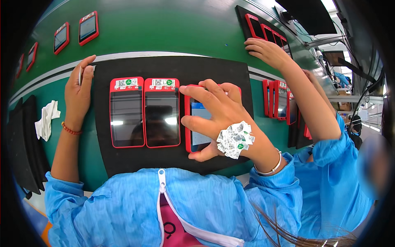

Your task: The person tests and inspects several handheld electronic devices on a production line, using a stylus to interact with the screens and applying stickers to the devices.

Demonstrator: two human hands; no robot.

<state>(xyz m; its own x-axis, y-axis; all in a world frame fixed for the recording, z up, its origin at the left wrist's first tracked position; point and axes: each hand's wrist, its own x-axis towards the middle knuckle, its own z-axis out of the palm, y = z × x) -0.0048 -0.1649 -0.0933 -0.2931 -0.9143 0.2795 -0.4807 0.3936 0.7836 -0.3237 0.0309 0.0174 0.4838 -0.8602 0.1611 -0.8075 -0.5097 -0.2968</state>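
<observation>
Two red-framed handheld devices with dark screens, a left one (127, 119) and a middle one (162, 119), lie side by side on a black mat (103, 152). A third red-framed device (197, 108) with a lit screen lies to their right, partly hidden under my right hand (218, 115). That hand's fingers are spread over the device, the thumb near its lower edge. A cluster of small white printed stickers (235, 140) sits on the back of this hand. At the mat's left edge, my left hand (80, 94) pinches a thin white stick (80, 76) upright.
A crumpled white cloth (48, 119) and stacked black mats (24, 144) lie at the left. More red devices (87, 28) stand along the far green table. At right, a co-worker's hand (267, 51) reaches toward a black tray of devices (267, 32); other devices (281, 101) lean nearby.
</observation>
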